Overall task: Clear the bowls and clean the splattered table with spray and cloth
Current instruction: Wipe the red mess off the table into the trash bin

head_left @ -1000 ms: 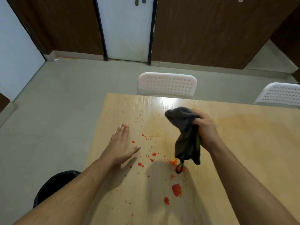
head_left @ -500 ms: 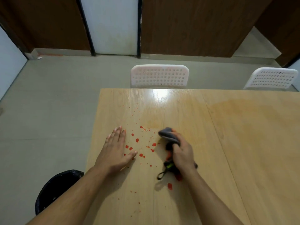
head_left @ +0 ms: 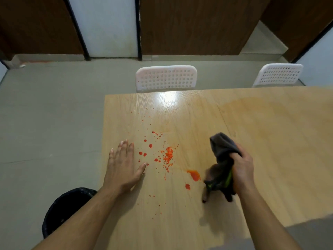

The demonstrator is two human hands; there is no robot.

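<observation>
Cloth (head_left: 222, 156): bunched in your right hand (head_left: 242, 168), fingers curled round it. Flatten it before sweeping the red splatter (head_left: 168, 156); left hand (head_left: 122, 165) lies flat, fingers straight.

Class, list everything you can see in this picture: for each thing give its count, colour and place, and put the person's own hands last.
table: one, light wood, fills the centre and right
splatter: many drops and smears, orange-red, on the table between the hands
cloth: one, dark grey with a green trim, bunched just above the table
chairs: two, white and perforated, behind the table's far edge
bin: one, black, on the floor at lower left
floor: grey, left of and behind the table
wall panels: brown with a white one between, at the back
left hand: flat on the table, fingers straight
right hand: grips the cloth
</observation>
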